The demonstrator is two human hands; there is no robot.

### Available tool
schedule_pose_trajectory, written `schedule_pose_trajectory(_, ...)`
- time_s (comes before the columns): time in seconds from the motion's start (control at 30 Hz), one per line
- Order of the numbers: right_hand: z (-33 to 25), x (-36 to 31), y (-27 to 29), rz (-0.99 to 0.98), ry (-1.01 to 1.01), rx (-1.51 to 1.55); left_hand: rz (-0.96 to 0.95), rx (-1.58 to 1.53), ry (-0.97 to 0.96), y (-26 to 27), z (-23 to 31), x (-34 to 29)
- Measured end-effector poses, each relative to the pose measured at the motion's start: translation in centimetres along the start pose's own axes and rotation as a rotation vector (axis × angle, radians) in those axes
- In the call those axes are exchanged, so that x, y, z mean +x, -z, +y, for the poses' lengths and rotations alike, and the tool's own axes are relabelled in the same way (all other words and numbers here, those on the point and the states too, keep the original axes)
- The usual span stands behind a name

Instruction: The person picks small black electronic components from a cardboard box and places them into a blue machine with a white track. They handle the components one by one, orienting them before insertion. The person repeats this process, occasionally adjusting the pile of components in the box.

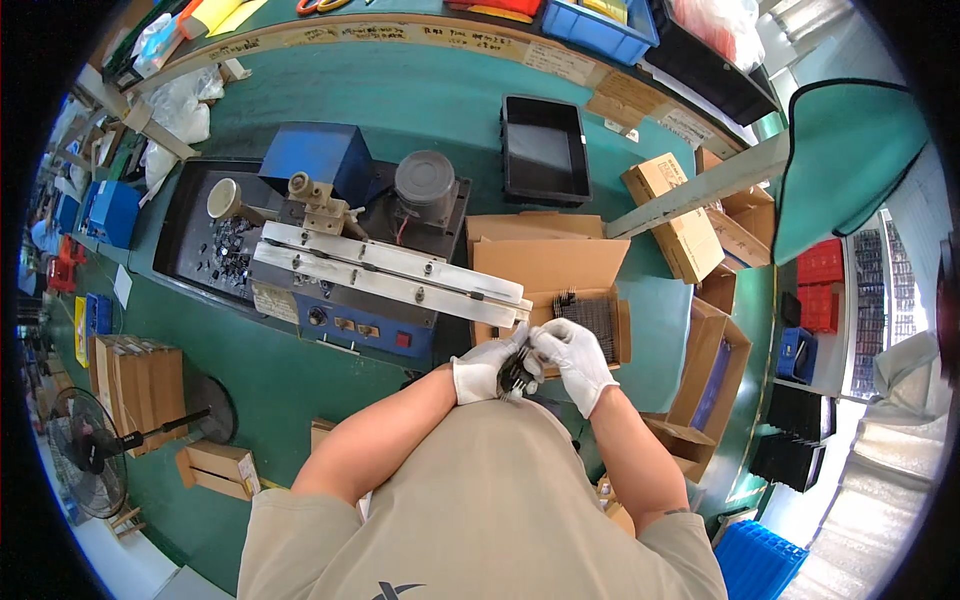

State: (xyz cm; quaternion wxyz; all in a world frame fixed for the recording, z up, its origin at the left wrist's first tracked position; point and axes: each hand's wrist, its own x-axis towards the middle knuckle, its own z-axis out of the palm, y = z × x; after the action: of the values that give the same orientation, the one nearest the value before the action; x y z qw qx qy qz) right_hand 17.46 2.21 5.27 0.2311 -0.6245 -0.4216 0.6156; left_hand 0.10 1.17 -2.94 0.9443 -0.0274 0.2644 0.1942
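Note:
Both my hands wear white gloves and meet close in front of my body, by the right end of a pale metal double rail (400,280). My left hand (485,370) is closed around a cluster of small black parts with thin metal prongs (515,376). The fingertips of my right hand (572,358) are pinched together beside that cluster; what lies between them is too small to make out. Just beyond my right hand, an open cardboard box (555,265) holds rows of dark pronged pieces (590,315).
The rail sits on a machine with a blue housing (315,160) and a round grey motor (425,178). Loose black pieces (228,250) lie in a dark tray at left. An empty black bin (546,150) stands behind the box. Cartons (710,370) line the right; a fan (85,445) stands at left.

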Motion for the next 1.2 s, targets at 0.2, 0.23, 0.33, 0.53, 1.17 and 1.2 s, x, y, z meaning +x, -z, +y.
schedule_pose_trajectory(0.2,-1.5,0.5,0.1,0.278,0.713,-0.329,0.067,0.06,-0.058,-1.1,0.1,-1.0)
schedule_pose_trajectory(0.23,-1.6,0.6,-0.2,0.285,0.749,-0.315,0.058,0.03,-0.071,-0.9,0.0,-0.8)
schedule_pose_trajectory(0.33,-1.7,1.1,-1.0,0.337,0.794,-0.319,0.054,0.044,-0.064,-0.4,0.0,-0.7)
schedule_pose_trajectory(0.53,-1.4,1.7,-2.3,0.374,0.886,-0.36,0.054,0.177,-0.074,-0.5,0.3,-1.3)
schedule_pose_trajectory(1.17,-1.8,-1.9,-1.2,-0.079,0.872,-1.012,0.037,0.016,0.025,1.9,-0.5,1.1)
schedule_pose_trajectory(1.2,-1.6,-1.8,-0.9,-0.098,0.865,-0.963,0.051,0.007,0.015,1.7,-0.4,1.0)
